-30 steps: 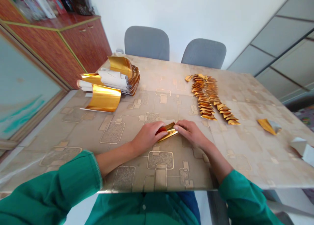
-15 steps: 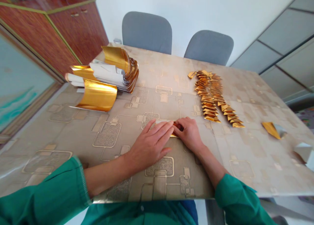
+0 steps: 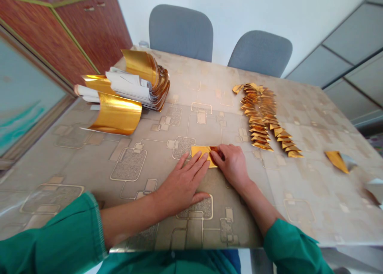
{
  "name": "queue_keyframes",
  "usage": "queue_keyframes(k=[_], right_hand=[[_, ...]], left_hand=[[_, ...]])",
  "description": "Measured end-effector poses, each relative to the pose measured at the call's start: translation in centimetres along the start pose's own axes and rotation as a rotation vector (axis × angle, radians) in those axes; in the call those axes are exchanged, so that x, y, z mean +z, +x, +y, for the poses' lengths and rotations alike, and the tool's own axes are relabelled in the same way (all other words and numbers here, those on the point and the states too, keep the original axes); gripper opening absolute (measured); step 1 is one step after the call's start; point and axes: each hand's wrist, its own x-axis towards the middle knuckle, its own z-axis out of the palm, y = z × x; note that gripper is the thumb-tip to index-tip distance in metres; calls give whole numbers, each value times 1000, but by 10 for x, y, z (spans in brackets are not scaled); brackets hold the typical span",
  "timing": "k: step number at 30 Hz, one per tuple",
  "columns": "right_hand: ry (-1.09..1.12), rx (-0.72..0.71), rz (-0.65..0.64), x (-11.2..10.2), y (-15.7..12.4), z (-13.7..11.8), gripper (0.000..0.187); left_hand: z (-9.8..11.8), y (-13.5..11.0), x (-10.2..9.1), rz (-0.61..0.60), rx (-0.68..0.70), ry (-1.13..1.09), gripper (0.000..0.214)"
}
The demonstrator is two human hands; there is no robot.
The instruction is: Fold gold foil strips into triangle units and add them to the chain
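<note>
A small piece of gold foil paper (image 3: 196,149), folded into a flat strip, lies on the table in front of me. My left hand (image 3: 184,182) rests on it palm down, its fingers stretched out over the strip's left and middle part. At the right end, my right hand (image 3: 233,164) is closed, with thumb and fingers pinching the paper. The pinched end is partly hidden by those fingers. To the right and farther back are two rows of folded gold paper pieces (image 3: 259,124), overlapping each other.
A pile of curled gold and white paper sheets (image 3: 119,113) sits at the far left of the patterned tablecloth (image 3: 167,174). On the right lie a loose gold piece (image 3: 337,160) and a whitish piece (image 3: 374,190). Two grey chairs (image 3: 181,32) stand behind the table.
The strip, which showed a white upper edge, now shows its gold face folded flat. My left fingers have slid slightly down and spread over it. The right hand still pinches the right end.
</note>
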Motion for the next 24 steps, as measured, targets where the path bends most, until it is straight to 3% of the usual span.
queue_keyframes(k=[16, 20, 24], right_hand=[[-97, 67, 94, 4, -3, -1, 20], [-95, -9, 166, -5, -12, -2, 15], [-129, -102, 64, -4, -22, -11, 10]], left_hand=[[0, 5, -4, -70, -9, 33, 74], [0, 5, -5, -76, -7, 56, 74], [0, 5, -3, -77, 3, 80, 76]])
